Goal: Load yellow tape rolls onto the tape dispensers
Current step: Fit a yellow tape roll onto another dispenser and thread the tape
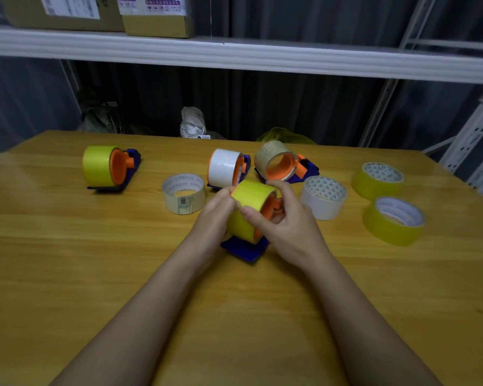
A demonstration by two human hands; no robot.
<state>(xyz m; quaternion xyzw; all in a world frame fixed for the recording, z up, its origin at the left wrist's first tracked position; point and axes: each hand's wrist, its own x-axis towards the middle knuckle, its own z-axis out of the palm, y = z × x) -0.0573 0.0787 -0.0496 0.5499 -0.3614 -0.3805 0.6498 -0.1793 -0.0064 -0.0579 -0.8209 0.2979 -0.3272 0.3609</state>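
At the middle of the wooden table (67,274) stands a blue tape dispenser (244,249) with an orange hub. A yellow tape roll (251,197) sits on that hub. My left hand (216,215) grips the roll's left side. My right hand (285,221) curls round its right side, thumb on the yellow face, fingers over the orange hub. At the far left another dispenser carries a yellow roll (98,165). Two loose yellow rolls lie at the right, one farther (377,181) and one nearer (393,220).
Behind my hands stand a dispenser with a white roll (225,168) and one with a clear roll (276,160). A cream roll (183,193) and a white roll (324,197) lie flat. A white shelf (234,55) with cardboard boxes hangs above the table's far edge.
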